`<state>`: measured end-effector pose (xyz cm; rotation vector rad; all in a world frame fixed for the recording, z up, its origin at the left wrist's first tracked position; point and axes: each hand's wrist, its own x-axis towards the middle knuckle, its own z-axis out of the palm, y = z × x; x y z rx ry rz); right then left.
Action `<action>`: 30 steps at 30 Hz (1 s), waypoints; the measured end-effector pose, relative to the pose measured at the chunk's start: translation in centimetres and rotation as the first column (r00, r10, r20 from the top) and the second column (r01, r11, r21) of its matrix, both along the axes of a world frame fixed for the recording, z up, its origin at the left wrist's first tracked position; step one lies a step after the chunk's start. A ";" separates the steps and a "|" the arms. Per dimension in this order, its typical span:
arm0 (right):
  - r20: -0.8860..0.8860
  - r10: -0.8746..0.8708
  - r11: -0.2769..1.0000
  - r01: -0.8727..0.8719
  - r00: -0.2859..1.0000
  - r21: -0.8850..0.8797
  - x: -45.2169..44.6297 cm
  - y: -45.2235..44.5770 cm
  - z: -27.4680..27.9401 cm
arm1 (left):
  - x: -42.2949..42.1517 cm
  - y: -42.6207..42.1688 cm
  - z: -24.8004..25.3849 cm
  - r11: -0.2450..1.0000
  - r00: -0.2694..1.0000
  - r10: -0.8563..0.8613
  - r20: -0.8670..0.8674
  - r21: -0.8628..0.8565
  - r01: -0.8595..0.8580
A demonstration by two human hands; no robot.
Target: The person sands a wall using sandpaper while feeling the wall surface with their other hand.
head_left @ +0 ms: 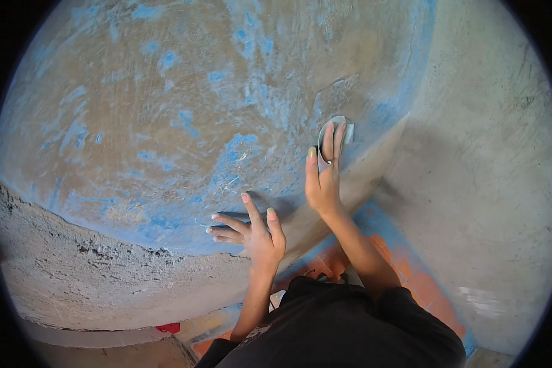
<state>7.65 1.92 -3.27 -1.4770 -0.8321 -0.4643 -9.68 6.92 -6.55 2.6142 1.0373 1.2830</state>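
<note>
My right hand (324, 187) presses against a worn concrete surface (214, 110) with patchy blue paint. Its fingers are tucked into a curled pale strip (349, 133) that looks like a folded piece of sandpaper, with the thumb at the strip's near edge. Lower and to the left, my left hand (262, 240) is open, its fingers spread over the blue-stained surface near the rounded front edge. Nothing is held in the left hand. Whether all its fingertips touch the surface, I cannot tell.
A rough, pitted concrete edge (104, 270) curves along the lower left. To the right rises a plain grey wall (484, 159). Orange floor tiles (426, 288) with a blue border lie below, and a small red thing (168, 328) shows at the bottom left.
</note>
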 end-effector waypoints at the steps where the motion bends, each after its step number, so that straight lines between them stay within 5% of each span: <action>1: -0.008 -0.003 1.000 0.003 1.000 0.011 -0.5 0.4 -0.4 | 0.1 -0.1 0.1 1.000 1.000 -0.005 0.014 -0.013 0.005; 7: 0.088 0.071 0.970 -0.048 0.994 -0.238 -6.4 0.1 -3.9 | 0.1 -0.3 0.2 0.999 0.999 -0.036 0.041 -0.026 0.037; 10: 0.045 -0.013 0.988 0.020 0.999 -0.154 -3.0 0.0 -0.3 | -0.2 -0.6 0.2 0.998 0.999 -0.046 0.016 -0.049 0.046; 18: 0.089 -0.055 0.978 0.072 0.994 -0.196 -4.1 -0.1 -1.7 | -0.9 -0.5 0.1 0.996 0.998 -0.070 -0.008 -0.054 0.069; 30: -0.006 0.052 0.964 -0.052 0.999 -0.262 -7.1 -1.1 -3.4 | -0.9 -0.3 -0.5 0.998 0.998 -0.051 -0.031 -0.041 0.050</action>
